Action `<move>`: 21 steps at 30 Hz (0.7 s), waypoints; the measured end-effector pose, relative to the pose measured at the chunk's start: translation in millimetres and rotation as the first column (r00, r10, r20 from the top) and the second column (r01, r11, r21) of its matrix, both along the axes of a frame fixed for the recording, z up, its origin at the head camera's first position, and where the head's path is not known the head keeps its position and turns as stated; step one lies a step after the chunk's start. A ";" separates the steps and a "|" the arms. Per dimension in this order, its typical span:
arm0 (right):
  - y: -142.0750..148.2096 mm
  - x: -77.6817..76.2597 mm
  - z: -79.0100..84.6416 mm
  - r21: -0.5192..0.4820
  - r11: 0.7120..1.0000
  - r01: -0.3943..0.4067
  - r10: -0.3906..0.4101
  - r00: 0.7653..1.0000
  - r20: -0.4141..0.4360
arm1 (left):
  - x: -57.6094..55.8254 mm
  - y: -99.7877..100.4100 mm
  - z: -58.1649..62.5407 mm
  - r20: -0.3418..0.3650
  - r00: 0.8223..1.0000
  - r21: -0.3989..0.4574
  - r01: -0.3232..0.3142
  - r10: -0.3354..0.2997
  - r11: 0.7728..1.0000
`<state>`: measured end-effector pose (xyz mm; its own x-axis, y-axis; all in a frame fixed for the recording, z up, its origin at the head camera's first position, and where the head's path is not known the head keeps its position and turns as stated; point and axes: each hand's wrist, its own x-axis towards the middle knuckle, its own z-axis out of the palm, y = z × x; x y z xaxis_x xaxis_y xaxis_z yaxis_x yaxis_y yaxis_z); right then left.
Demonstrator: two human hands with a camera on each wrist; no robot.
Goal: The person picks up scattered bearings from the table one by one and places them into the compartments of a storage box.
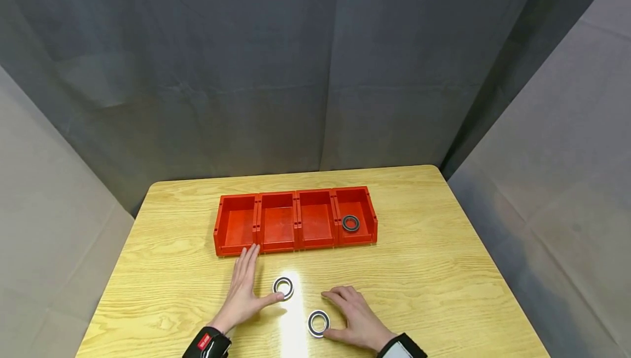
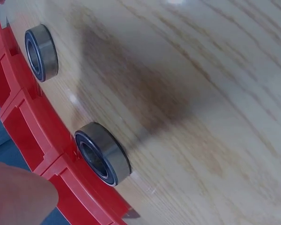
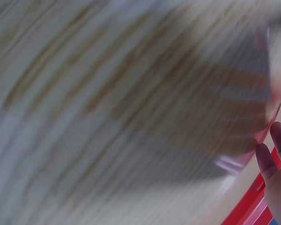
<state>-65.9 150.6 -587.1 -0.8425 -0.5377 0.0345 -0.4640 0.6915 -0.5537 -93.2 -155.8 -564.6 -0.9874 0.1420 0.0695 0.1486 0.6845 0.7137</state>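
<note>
Lying on yellow wood-grain worktop point(image 1: 443, 270): two ring-shaped silver-and-black metal bearings point(image 1: 311, 323) | left hand point(image 1: 241, 292) outstretched by one, right hand point(image 1: 356, 317) loosely curved by other, neither gripping | likely rigid, dense, slick; pinch outer rims

Cut-off red bins point(image 2: 54, 133) (wrist views)

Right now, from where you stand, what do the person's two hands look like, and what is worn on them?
Both are bare. The left hand has a black wristband with a small red label; the right hand has a black cuff with a pale patch.
</note>
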 end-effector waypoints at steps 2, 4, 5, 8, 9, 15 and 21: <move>-4.3 0.9 -1.7 0.018 1.000 -0.013 0.013 1.000 -0.028 | -0.7 0.1 0.2 0.001 1.000 0.006 -0.003 0.002 1.000; -8.2 1.4 -2.8 0.034 0.999 -0.025 0.026 0.999 -0.041 | -1.8 -0.2 0.5 0.001 1.000 0.003 -0.004 0.004 1.000; -9.8 1.5 -3.3 0.041 0.999 -0.030 0.032 0.999 -0.043 | -2.3 -0.4 0.6 0.000 1.000 0.005 -0.005 0.005 1.000; -13.6 1.2 -5.0 0.057 0.996 -0.062 0.065 0.997 -0.052 | -4.0 -0.6 0.4 0.010 1.000 0.011 -0.012 0.012 1.000; -14.5 1.2 -5.7 0.060 0.995 -0.074 0.078 0.995 -0.054 | -4.5 -0.5 -0.2 0.013 1.000 0.012 -0.014 0.014 1.000; -18.1 1.5 -7.2 0.049 0.988 -0.149 0.153 0.982 -0.109 | -5.3 0.4 -3.8 0.038 0.999 0.020 -0.029 0.028 0.999; -19.3 1.2 -7.6 0.054 0.981 -0.188 0.195 0.965 -0.176 | -6.0 0.3 -3.9 0.012 0.999 0.036 -0.032 0.031 0.999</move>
<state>-64.7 131.3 -594.6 -0.7056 -0.6919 0.1527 -0.6789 0.5986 -0.4252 -99.2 -155.5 -568.5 -0.9921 0.1086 0.0624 0.1190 0.6623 0.7397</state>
